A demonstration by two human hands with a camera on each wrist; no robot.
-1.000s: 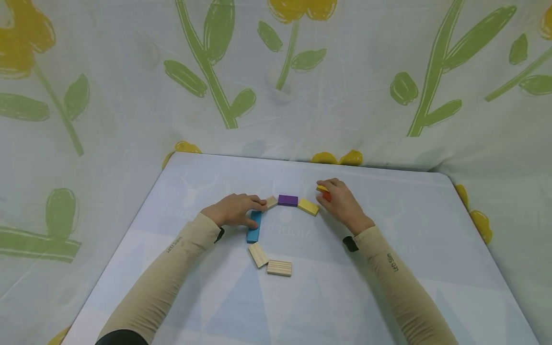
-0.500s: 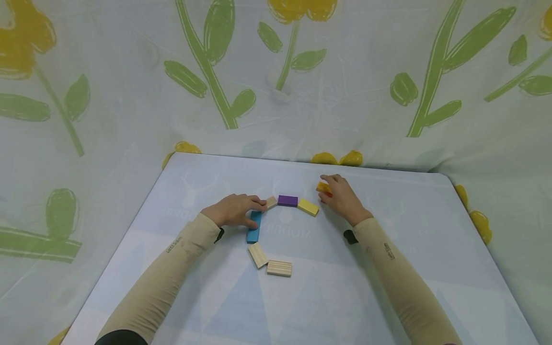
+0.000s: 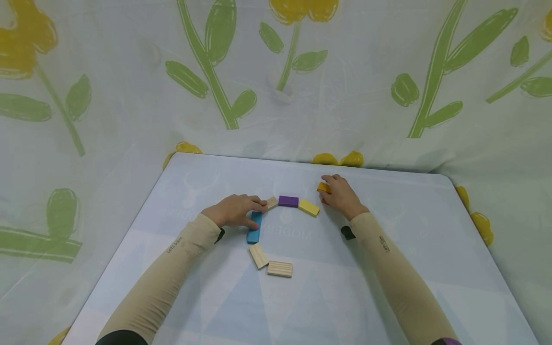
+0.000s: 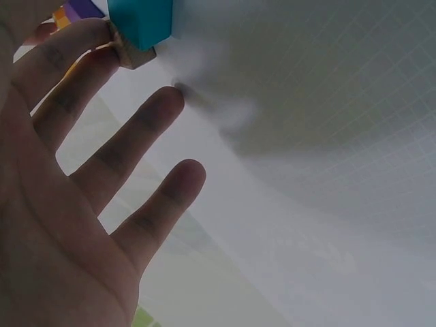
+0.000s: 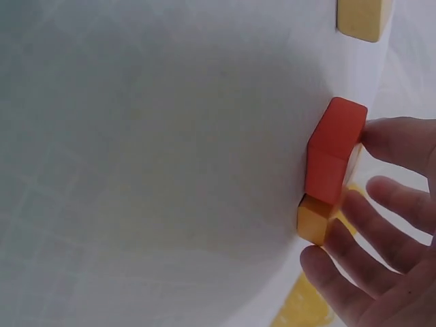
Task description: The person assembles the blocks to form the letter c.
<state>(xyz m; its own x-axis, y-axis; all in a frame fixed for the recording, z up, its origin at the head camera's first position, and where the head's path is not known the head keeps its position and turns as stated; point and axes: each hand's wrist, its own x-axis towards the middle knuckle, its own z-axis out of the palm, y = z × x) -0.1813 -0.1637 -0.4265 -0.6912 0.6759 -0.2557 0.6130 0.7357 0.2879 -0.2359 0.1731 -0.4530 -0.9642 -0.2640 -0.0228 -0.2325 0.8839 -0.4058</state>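
Blocks lie in a curved row on the table [image 3: 336, 297], its far stretch well in from the far edge, and the step in hand looks like settling the two loose ones beside it. The left hand [image 3: 233, 211] has its fingers spread and mostly straight; the thumb touches the blue block [image 3: 253, 236] and fingertips touch the small plain block [image 3: 272, 203], apparently to steady them. That touch should be light, since a push could nudge the purple block [image 3: 288, 201] and yellow block [image 3: 309, 207]. The right hand [image 3: 340, 195] has its fingers bent, thumb and fingertips drawn in on the orange block [image 3: 323, 187], the thing nearest the far edge, with the red block [image 5: 330, 160] against it; how firm that hold is, I cannot tell. Best to keep these two flush, pressing at their ends, and let the thumb come away first, straight back, so neither is dragged. The forearms pass either side of two bare wooden blocks [image 3: 280, 269] towards the near edge, so sleeves should be kept clear of them.
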